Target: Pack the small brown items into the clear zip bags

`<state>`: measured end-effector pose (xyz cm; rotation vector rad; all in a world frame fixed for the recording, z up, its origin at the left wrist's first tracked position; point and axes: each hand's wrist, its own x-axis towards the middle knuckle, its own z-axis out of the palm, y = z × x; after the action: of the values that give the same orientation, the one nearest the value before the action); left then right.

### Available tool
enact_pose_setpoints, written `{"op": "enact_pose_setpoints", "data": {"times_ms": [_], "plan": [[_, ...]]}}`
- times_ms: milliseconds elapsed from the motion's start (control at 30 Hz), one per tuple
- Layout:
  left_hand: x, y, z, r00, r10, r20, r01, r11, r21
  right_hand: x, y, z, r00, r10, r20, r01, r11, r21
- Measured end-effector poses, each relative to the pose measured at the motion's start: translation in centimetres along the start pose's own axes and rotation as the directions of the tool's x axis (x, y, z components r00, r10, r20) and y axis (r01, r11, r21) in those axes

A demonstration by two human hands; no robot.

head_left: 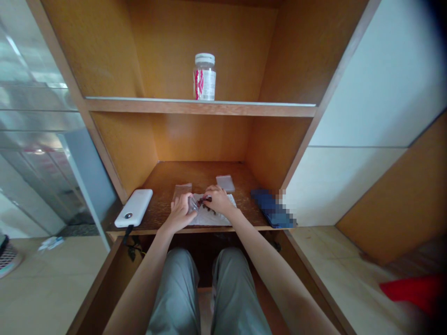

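Your left hand [179, 214]: fingers closed on clear plastic packet [192, 204] | right hand [219, 200]: fingers pinching dark strip [205, 200] | bottle [204, 77] on shelf [199, 108]: red-white label [204, 84], writing too small to read

We make out no legible words. White-capped plastic bottle [204, 77] on upper shelf: red-and-white label, lettering too small and blurred to read. White power bank [133, 208]: round mark only, no characters. Small clear plastic packet [193, 204]: no print made out.
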<state>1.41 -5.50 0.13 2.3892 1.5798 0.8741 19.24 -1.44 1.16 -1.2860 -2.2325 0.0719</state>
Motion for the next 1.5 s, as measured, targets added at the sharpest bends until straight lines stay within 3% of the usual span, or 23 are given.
{"op": "enact_pose_setpoints", "data": {"times_ms": [400,500,600,700,800,933,1233,1367,1500], "plan": [[-0.1,0.0,-0.1,1.000,0.024,-0.002,-0.023,0.999,0.031,0.4,-0.1,0.4,1.000,-0.016,-0.002,0.016,1.000,-0.024],[0.0,-0.1,0.0,1.000,0.012,0.009,-0.012,0.999,0.029,0.6,-0.2,0.6,0.995,0.048,-0.085,-0.035,0.988,0.148],[0.1,-0.2,0.1,1.000,-0.007,0.021,0.006,1.000,0.027,0.7,-0.6,0.8,0.981,0.133,-0.139,-0.062,0.902,0.427],[0.2,-0.4,0.3,0.999,-0.033,0.035,0.032,0.999,0.036,0.7,-1.3,0.9,0.980,0.155,-0.125,-0.050,0.800,0.598],[0.3,-0.6,0.4,0.999,-0.034,0.025,0.034,0.999,0.039,0.5,-1.9,1.0,0.993,0.094,-0.065,-0.029,0.762,0.647],[0.4,-0.8,0.5,0.999,-0.037,0.014,0.037,0.999,0.021,0.3,-2.2,1.0,1.000,0.019,-0.022,0.000,0.757,0.653],[0.3,-0.6,0.3,0.999,-0.039,0.002,0.039,0.999,-0.011,0.4,-1.8,0.5,0.988,-0.087,-0.129,0.144,0.823,0.550],[0.2,-0.5,0.3,1.000,-0.030,0.000,0.030,0.999,-0.023,0.7,-0.9,-0.1,0.986,0.012,-0.169,0.067,0.888,0.455],[0.2,-0.5,0.3,1.000,-0.031,0.001,0.031,0.999,-0.030,0.8,0.2,-0.9,0.996,0.083,-0.041,-0.072,0.975,0.211]]}}
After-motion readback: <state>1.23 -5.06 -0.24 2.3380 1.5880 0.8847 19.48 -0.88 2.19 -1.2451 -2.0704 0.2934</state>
